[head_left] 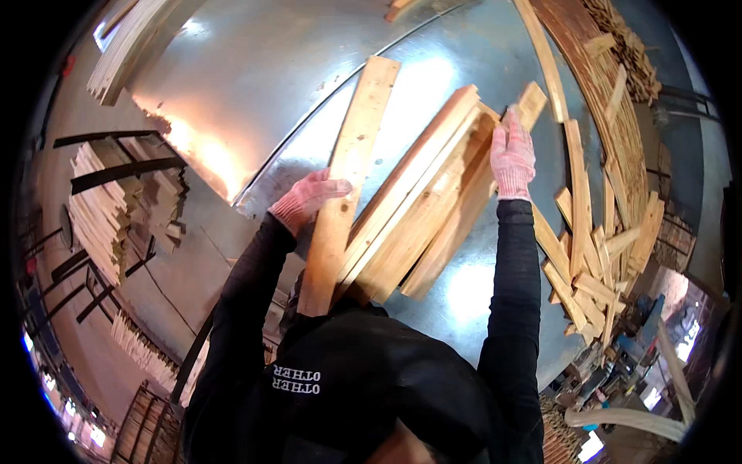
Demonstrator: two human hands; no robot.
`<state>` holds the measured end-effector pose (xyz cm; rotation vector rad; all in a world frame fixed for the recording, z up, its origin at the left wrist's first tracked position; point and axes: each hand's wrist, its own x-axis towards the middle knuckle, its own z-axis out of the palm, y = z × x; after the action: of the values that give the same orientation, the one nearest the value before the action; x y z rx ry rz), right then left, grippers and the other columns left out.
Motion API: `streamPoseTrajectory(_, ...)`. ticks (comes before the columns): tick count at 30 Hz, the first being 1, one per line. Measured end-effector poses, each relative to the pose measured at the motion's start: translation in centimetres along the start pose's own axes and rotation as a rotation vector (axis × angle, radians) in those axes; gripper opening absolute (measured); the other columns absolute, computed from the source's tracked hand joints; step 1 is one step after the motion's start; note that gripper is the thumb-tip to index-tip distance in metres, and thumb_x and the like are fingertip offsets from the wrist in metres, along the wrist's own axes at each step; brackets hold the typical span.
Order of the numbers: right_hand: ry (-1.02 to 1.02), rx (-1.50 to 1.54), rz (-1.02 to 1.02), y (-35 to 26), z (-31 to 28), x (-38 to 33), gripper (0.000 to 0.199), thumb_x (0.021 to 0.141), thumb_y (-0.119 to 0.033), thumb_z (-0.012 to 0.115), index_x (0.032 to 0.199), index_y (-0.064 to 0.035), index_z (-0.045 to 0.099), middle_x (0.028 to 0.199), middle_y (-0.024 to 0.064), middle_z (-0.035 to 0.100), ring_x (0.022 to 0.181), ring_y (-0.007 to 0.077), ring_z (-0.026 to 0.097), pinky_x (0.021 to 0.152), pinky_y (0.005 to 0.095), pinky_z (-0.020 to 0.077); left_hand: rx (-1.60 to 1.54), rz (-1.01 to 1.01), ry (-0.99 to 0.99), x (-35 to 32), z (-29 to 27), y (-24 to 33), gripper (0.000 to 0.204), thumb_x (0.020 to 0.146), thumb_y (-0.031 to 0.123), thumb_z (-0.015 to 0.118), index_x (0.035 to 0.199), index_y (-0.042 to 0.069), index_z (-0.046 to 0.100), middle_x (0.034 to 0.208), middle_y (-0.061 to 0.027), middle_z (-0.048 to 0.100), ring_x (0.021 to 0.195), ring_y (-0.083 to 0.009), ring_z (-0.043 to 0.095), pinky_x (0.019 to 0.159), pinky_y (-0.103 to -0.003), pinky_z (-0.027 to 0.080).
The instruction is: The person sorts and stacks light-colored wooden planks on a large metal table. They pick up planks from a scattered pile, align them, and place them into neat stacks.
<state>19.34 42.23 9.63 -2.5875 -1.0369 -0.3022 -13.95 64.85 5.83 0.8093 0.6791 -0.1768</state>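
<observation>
My left hand (304, 199), in a pale pink knit work glove, is closed on the edge of a long wooden board (362, 131), its thumb across the top face. That board slants over the metal table, left of several similar planks (417, 243) lying side by side. My right hand (513, 158), gloved alike, lies with fingers stretched out against the far end of the rightmost plank (532, 102). Its palm side is hidden. The planks' near ends reach toward my dark clothing.
Shiny metal table (464, 294) lies under the planks, with a dark seam (309, 116) across it. Loose offcuts (595, 286) are heaped at the right, beside a long wooden edge (618, 131). Stacked boards on a rack (100, 205) stand left; another stack (135, 46) is far left.
</observation>
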Motion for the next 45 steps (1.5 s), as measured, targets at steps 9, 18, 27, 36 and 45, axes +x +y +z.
streamPoseTrajectory(9,-0.797,1.262,0.231,-22.7,-8.0,-11.6,0.048,0.097,-0.02,0.066,0.14,-0.0045,0.053,0.124,0.0155,0.065,0.11,0.0241,0.064,0.095,0.0353,0.0527,-0.105,0.481,0.262,-7.1,2.8,7.3,0.054,0.085,0.032,0.072,0.124,-0.002,0.061,0.1,-0.0121,0.07,0.09,-0.0217,0.068,0.08,-0.036,0.057)
streamPoseTrajectory(18,-0.916,1.005,0.425,-20.1,-10.8,-14.5,0.044,0.094,-0.025,0.065,0.134,-0.008,0.06,0.111,0.0136,0.072,0.104,0.0246,0.069,0.09,0.0358,0.0532,0.104,0.586,0.313,-3.9,6.3,9.3,0.057,0.098,0.023,0.065,0.145,-0.002,0.044,0.126,-0.0102,0.062,0.109,-0.0159,0.059,0.096,-0.033,0.05)
streamPoseTrajectory(27,-0.107,0.13,0.707,-8.6,-20.4,-29.1,0.052,0.09,-0.028,0.067,0.141,-0.0194,0.056,0.115,0.0107,0.071,0.104,0.0342,0.068,0.086,0.0435,0.0557,1.301,0.901,0.436,-0.1,18.1,-3.6,0.084,0.089,0.02,0.075,0.154,-0.005,0.029,0.156,-0.0216,0.039,0.146,-0.0337,0.036,0.118,-0.043,0.033)
streamPoseTrajectory(36,0.916,0.078,1.569,0.0,-28.5,-62.3,0.052,0.094,-0.027,0.064,0.143,-0.0126,0.053,0.122,0.0168,0.069,0.109,0.0345,0.067,0.092,0.0409,0.0539,1.909,0.782,-0.113,-8.4,25.7,-13.2,0.079,0.086,0.029,0.073,0.148,-0.004,0.037,0.145,-0.0289,0.044,0.135,-0.0455,0.041,0.114,-0.047,0.036)
streamPoseTrajectory(45,0.733,-0.065,2.39,14.4,-24.7,-99.5,0.048,0.093,-0.032,0.06,0.134,-0.007,0.057,0.113,0.0239,0.07,0.107,0.0409,0.067,0.09,0.0475,0.053,2.318,0.529,0.528,-5.7,28.7,-21.1,0.066,0.093,0.042,0.066,0.139,-0.003,0.049,0.127,-0.0255,0.058,0.124,-0.039,0.052,0.106,-0.049,0.041)
